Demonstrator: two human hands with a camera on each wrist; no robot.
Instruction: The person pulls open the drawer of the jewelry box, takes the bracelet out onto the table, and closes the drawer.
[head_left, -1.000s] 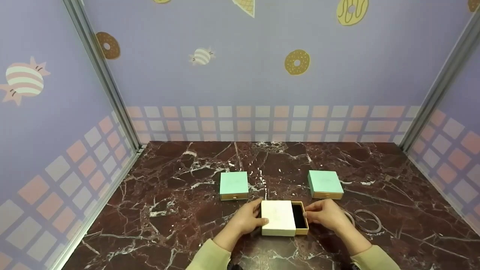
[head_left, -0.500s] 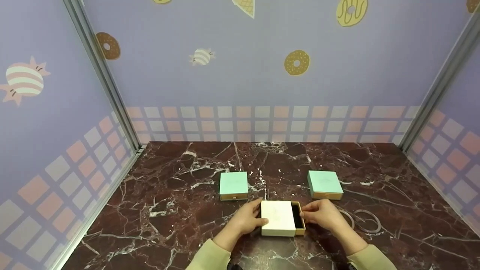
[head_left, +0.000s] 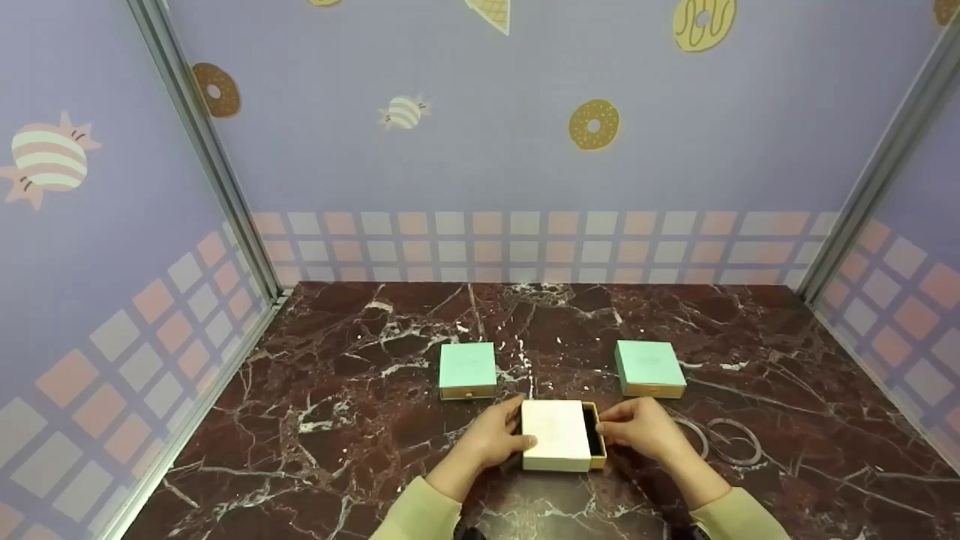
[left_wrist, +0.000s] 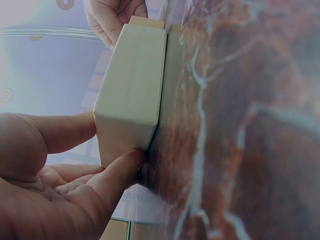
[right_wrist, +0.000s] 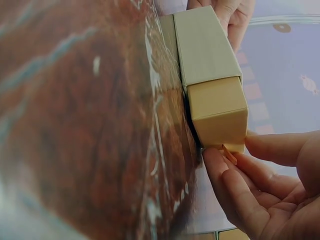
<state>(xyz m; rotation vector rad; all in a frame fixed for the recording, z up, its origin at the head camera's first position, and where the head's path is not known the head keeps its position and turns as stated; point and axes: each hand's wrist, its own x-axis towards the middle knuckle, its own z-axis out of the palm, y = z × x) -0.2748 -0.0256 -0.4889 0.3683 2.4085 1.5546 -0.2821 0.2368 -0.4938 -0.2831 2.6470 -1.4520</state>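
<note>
Cream box [head_left: 555,435] sits on the marbled table [head_left: 360,450] between both hands, its drawer [right_wrist: 220,112] partly out towards the right. The left hand [head_left: 491,435] grips its left end. The right hand [head_left: 649,431] touches the drawer's end by a small tab [right_wrist: 229,156]; whether it pinches, I cannot tell. Two pale rings [head_left: 757,450] lie right of that hand; one mint box [head_left: 467,369] sits beyond each hand.

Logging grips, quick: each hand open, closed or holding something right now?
Left hand: holding the pale box.
Right hand: touching the drawer; open or gripping, can't tell.
</note>
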